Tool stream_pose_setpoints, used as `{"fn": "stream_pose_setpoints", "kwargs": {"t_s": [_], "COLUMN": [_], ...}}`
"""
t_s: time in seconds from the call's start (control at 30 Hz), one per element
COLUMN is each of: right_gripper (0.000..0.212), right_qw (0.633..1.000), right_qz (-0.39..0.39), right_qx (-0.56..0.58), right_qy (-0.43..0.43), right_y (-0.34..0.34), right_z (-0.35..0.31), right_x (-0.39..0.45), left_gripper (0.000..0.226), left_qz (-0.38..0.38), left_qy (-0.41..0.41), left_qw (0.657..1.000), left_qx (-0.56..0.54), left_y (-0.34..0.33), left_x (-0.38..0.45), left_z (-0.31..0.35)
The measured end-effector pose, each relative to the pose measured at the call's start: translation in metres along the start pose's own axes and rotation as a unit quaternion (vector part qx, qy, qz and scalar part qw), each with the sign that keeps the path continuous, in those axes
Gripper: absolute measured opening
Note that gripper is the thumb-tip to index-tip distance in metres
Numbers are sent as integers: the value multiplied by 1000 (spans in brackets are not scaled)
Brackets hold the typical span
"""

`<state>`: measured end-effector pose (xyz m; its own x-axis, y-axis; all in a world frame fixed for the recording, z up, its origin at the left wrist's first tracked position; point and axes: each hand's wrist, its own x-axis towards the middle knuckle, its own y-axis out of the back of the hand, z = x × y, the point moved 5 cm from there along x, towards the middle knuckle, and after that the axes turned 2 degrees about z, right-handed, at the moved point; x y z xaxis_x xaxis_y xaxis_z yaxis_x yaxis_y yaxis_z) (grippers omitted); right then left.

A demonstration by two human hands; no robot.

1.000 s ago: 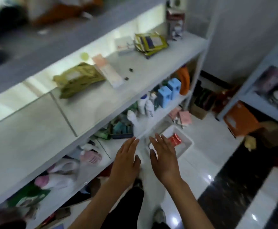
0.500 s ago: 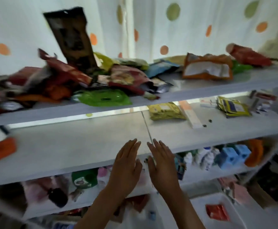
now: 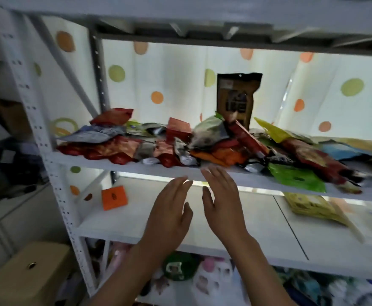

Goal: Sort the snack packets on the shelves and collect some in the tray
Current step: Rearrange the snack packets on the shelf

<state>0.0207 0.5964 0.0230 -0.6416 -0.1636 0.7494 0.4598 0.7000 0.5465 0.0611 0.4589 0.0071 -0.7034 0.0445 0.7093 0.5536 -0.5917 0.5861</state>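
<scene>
Two hands, left hand (image 3: 169, 214) and right hand (image 3: 221, 203), fingers released, reach mid-frame toward the snack packets (image 3: 202, 144); sorting seems unstarted, next picking one.

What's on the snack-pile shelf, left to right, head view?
Grey-blue packet → red box → upright dark brown pouch → yellow packet → bright green packet. The jumble between overlaps too much to order.
</scene>
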Motion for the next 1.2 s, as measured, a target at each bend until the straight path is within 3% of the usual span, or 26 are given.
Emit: {"fn": "stream_pose_setpoints", "kwargs": {"t_s": [0.13,0.33,0.5,0.6,0.7,0.97,1.07,1.2], "right_gripper": [42,45,42,43,45,20,21,19], "right_qw": [999,996,980,960,940,959,972,992], "right_qz": [-15,-32,-136,-217,-247,-157,-96,-38], "right_qx": [-10,-23,-91,-147,-206,-191,-155,-74], "right_qy": [34,84,109,97,112,140,147,91], "right_y": [-35,-77,-121,-150,-174,-175,-165,-158], "right_z": [-47,-67,-65,-67,-68,-67,-70,-71], "right_x": [40,89,124,140,139,138,137,139], "left_gripper": [52,52,52,52,51,45,43,41], "left_qz": [15,38,40,31,24,38,51,57], "left_qy": [12,68,149,158,164,187,193,206], "left_qw": [1000,996,986,983,981,977,977,975], "left_qx": [21,37,64,84,99,93,79,56], "left_y": [42,79,89,91,91,88,86,81], "left_x": [22,48,56,60,61,52,50,50], "left_z": [-42,-77,-106,-119,-130,-136,-135,-137]}}
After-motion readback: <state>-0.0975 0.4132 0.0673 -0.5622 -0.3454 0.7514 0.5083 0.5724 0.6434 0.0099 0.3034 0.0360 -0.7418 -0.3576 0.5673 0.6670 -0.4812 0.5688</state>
